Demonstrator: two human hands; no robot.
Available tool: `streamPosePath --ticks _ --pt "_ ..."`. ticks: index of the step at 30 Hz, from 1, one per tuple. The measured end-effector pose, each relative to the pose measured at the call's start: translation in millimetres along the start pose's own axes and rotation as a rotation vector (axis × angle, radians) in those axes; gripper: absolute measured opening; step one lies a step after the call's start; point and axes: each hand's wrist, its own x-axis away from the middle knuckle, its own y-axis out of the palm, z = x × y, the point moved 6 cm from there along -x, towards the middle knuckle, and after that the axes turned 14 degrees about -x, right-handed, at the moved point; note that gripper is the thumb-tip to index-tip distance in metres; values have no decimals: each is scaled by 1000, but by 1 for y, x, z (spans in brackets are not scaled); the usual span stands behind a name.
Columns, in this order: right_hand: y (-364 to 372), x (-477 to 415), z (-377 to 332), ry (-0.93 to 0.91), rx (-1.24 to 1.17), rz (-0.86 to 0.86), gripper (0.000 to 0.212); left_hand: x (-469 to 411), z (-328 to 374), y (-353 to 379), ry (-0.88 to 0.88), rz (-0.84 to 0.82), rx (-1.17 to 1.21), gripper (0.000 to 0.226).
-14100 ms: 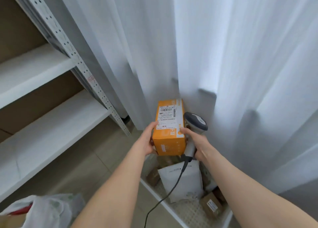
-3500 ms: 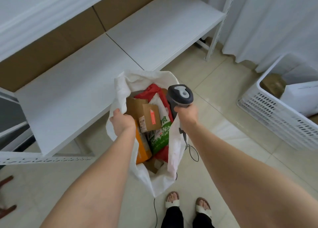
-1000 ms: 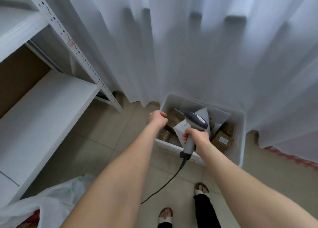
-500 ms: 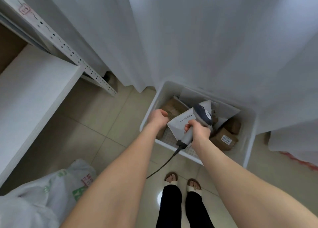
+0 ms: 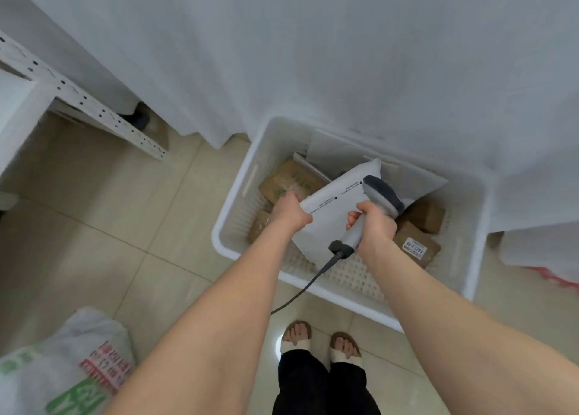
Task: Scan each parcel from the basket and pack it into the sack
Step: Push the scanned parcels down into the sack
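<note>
The person stands over a white basket (image 5: 228,226) on the tiled floor (image 5: 109,226), close to a white curtain (image 5: 313,54). The left hand (image 5: 289,212) grips the edge of a white mailer (image 5: 332,207), which is held tilted above the brown boxes (image 5: 291,181) in the basket. The right hand (image 5: 374,226) holds a grey scanner (image 5: 380,195) by its handle, with the head in front of the mailer. Its cable (image 5: 300,292) hangs down toward the floor. A labelled box (image 5: 415,248) lies at the right side of the basket. A printed sack (image 5: 69,367) lies on the floor at the person's left. A white rack (image 5: 84,101) stands by the curtain.

One basket (image 5: 233,195), one sack (image 5: 62,361), one scanner (image 5: 380,195); left hand (image 5: 289,210), right hand (image 5: 374,223), that's two.
Four brown boxes (image 5: 289,179) in view, one white mailer (image 5: 329,217) nearest, at least two more white ones far side.
</note>
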Motion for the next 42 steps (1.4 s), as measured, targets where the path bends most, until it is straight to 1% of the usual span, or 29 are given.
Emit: streamPosePath --ticks 2,4,6,7,8,9,10,11,12,13,14,16,19,21,22,24,26,30,32,35,37,42 --pt "-4 -22 3 0 3 15 5 -22 3 13 19 -32 -36 97" --pt "-9 -43 7 6 -10 35 7 -41 8 26 39 -55 -107 112" --pt "-12 -63 9 9 -29 38 9 -57 12 41 52 -63 -196 121" --pt "-12 -71 10 12 -35 38 9 -64 14 49 54 -68 -246 121" --pt "-13 -79 11 16 -41 39 10 -69 17 56 49 -64 -302 119" --pt "-15 -85 12 20 -48 42 11 -72 19 63 39 -43 -362 110" --pt "-17 -89 14 26 -54 45 12 -75 20 68 30 -9 -413 95" --pt "-18 -93 15 31 -59 46 13 -77 22 71 28 34 -433 74" --pt "-20 -95 14 34 -62 45 14 -77 24 72 23 67 -417 53" --pt "-23 -95 14 40 -65 45 16 -75 25 72 21 93 -383 39" --pt "-25 -94 13 52 -68 45 18 -72 26 70 18 109 -349 31" --pt "-29 -87 10 83 -80 41 19 -61 27 59 14 110 -287 23" --pt "-33 -62 1 82 -122 51 15 -42 29 24 56 84 -226 10" --pt "-32 -37 -7 77 -140 36 7 -23 29 -7 93 66 -173 7" --pt "-31 -22 -11 78 -136 24 4 -13 29 -23 104 67 -138 9" --pt "-33 8 -19 73 -123 25 3 13 27 -56 112 85 -92 20" --pt "-33 42 -26 70 -137 19 4 42 25 -91 109 118 -64 26" --pt "-30 107 -40 86 -140 -21 14 106 21 -155 105 200 25 25" --pt "-30 136 -46 91 -141 -32 14 138 16 -182 90 238 65 24" --pt "-28 172 -57 83 -160 -49 9 179 1 -213 46 293 138 21" --pt "-23 192 -63 95 -170 -89 8 203 -11 -228 22 329 189 22" --pt "-17 232 -60 103 -154 -140 9 251 -43 -247 -36 399 481 20"
